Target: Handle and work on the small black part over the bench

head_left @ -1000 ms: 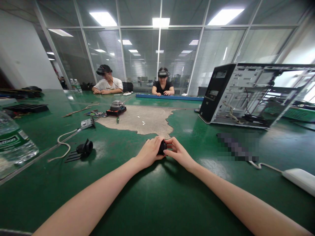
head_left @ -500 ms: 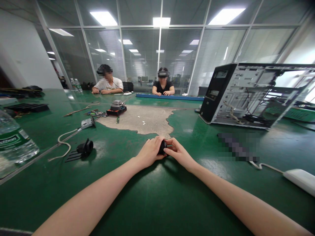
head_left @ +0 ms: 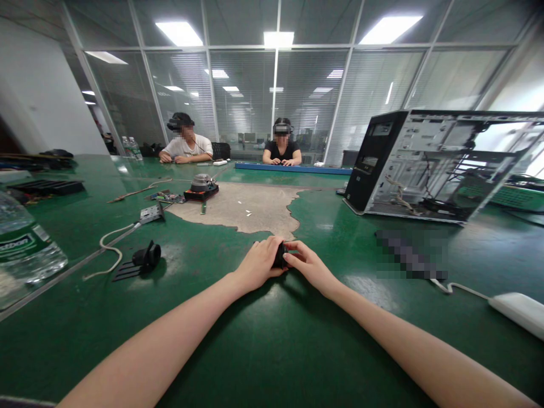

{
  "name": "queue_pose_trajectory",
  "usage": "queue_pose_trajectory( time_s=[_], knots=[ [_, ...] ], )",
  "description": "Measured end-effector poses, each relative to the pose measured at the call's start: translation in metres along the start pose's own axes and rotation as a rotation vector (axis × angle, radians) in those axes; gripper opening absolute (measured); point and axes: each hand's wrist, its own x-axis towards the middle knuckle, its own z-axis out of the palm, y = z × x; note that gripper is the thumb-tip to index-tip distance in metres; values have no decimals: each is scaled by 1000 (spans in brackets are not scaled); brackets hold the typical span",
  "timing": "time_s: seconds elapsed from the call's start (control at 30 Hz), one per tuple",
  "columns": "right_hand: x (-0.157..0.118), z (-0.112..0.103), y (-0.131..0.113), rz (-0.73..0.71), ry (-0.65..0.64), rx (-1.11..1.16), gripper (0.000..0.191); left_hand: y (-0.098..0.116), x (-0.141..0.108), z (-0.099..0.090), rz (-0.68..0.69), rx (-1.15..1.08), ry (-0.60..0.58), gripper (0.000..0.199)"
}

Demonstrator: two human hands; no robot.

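Note:
A small black part (head_left: 279,256) lies between my hands over the green table (head_left: 272,340), mostly covered by fingers, so its kind is unclear. My left hand (head_left: 260,259) is closed around it from the left, the back of the hand turned up. From the right, my right hand (head_left: 306,262) pinches its near side with thumb and fingers. To the left rests a black plastic piece with a round end and long prongs (head_left: 147,258). Beyond my hands a torn patch in the green cover (head_left: 255,204) shows a pale surface.
An open computer case (head_left: 378,161) stands at the right. A white power strip (head_left: 518,311) with a cord lies nearer, beside a blurred dark object. At left are a water bottle (head_left: 28,243), a metal bracket (head_left: 152,212) and a cooler (head_left: 202,186). Two people sit across the table.
Both hands stay around the black part in nearly the same place; only slight finger movement of my right hand shows.

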Motion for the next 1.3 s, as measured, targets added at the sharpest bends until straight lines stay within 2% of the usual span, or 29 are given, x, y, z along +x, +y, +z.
queue_pose_trajectory(
  time_s=[0.23, 0.5, 0.77, 1.0, 1.2, 1.3],
  knots=[
    [-2, 3, -5, -15, -2, 70, 19, 1, 0, -1, 13, 29, 0, 54],
    [0, 0, 2, 7, 9, 0, 27, 0, 0, -1, 3, 27, 1, 55],
    [0, 2, -1, -8, -6, 79, 21, 0, 1, -1, 14, 34, 5, 56],
    [1, 0, 1, 9, 3, 19, 25, 0, 0, -1, 8, 38, 0, 54],
    [-2, 2, -2, -52, 2, 55, 21, 0, 0, -1, 13, 36, 2, 56],
    [-2, 2, -2, -33, 8, 60, 19, 0, 0, -1, 15, 25, 6, 56]
  ],
)
